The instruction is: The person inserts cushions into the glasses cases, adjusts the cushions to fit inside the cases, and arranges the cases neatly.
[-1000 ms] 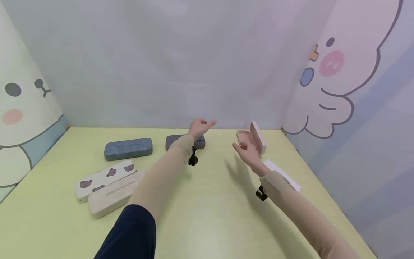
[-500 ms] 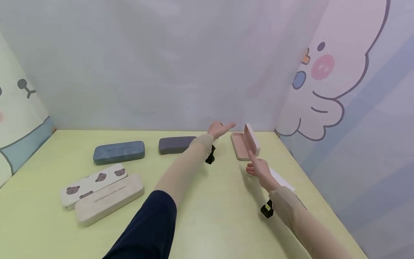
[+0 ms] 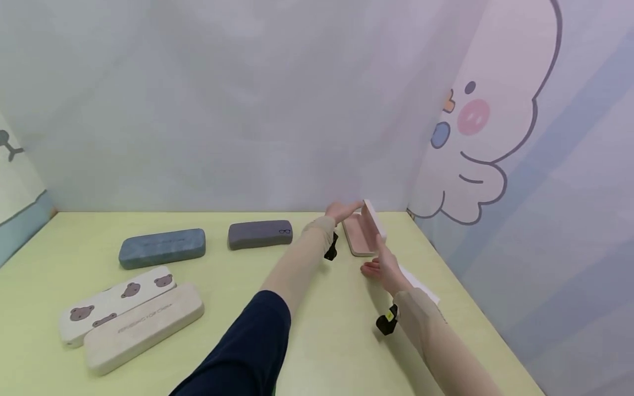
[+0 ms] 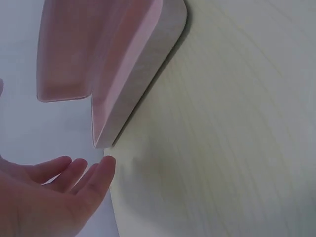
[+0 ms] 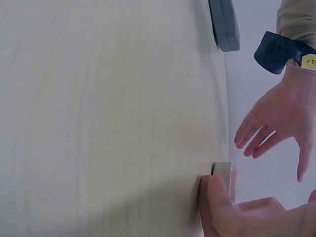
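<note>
A pink glasses case point(image 3: 358, 235) lies with its lid point(image 3: 375, 221) raised near the table's back right corner. My left hand point(image 3: 342, 211) is by its far left end, thumb stretched toward the lid's top edge; whether it touches is unclear. In the left wrist view, that hand's fingers point(image 4: 101, 180) are apart from the case, loosely bent and holding nothing. My right hand point(image 3: 388, 270) is at the case's near end, thumb pointing up toward the lid and fingers extended. The right wrist view has its fingers point(image 5: 217, 195) close beside the case, contact uncertain.
A white paper or cloth point(image 3: 418, 284) lies partly under my right forearm. On the left are a blue case point(image 3: 162, 248), a dark grey case point(image 3: 260, 235), a bear-print case point(image 3: 119, 302) and a beige case point(image 3: 146, 328). Curtain-like walls point(image 3: 223, 110) edge the table.
My left hand has moved right from above the dark grey case to the pink case. My right hand has drawn back to the case's near end. The head view has turned right.
</note>
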